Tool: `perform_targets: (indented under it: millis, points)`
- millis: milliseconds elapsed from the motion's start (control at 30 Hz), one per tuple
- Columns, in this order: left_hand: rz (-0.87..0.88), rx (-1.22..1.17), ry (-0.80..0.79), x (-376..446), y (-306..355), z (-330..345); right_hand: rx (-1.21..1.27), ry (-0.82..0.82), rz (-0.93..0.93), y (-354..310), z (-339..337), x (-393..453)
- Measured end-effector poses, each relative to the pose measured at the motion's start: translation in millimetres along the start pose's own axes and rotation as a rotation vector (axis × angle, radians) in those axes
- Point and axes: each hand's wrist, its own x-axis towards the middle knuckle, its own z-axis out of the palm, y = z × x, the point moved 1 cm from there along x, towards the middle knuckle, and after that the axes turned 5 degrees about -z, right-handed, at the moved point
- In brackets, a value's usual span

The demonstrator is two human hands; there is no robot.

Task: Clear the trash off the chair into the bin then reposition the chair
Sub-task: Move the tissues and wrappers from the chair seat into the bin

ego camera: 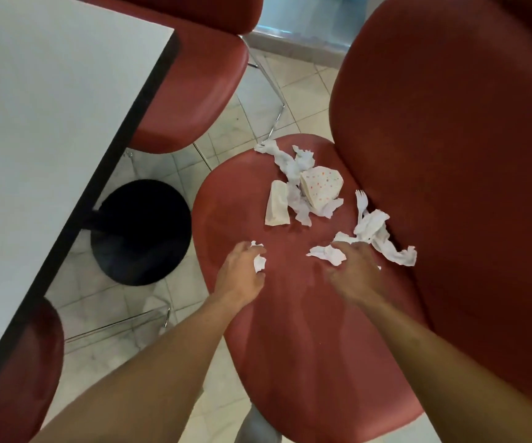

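Head view: both arms reach down over the red chair (290, 314); the left hand (240, 270) curls its fingers round a small crumpled paper (259, 262) near the seat's left edge; the right hand (352, 270) lies on the seat with fingers bent over a torn napkin (327, 253), though whether it grips is unclear; farther back lie a spotted paper cup (322, 187), a flat wrapper (277, 204), twisted tissue (285, 159) and a white plastic fork (361, 199); a white table (50, 107) stands left.
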Motion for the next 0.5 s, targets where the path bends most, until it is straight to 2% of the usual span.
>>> perform_targets:
  millis: [133, 300, 400, 500]
  points:
    - [-0.063, 0.046, -0.013, 23.6, 6.6, 18.5, -0.067, -0.039, -0.089, 19.2, 12.3, 35.5]
    - [-0.151, 0.053, -0.018, 37.6, 6.2, 39.5, -0.149, -0.155, -0.108, 31.9, 29.3, 55.3]
    - [-0.142, 0.086, -0.015, 37.6, 2.4, 48.8, -0.183, -0.186, -0.167, 38.3, 41.8, 57.6]
    - [-0.117, 0.119, -0.039, 34.0, -1.7, 52.5, -0.180, -0.195, -0.131, 40.5, 48.8, 57.5]
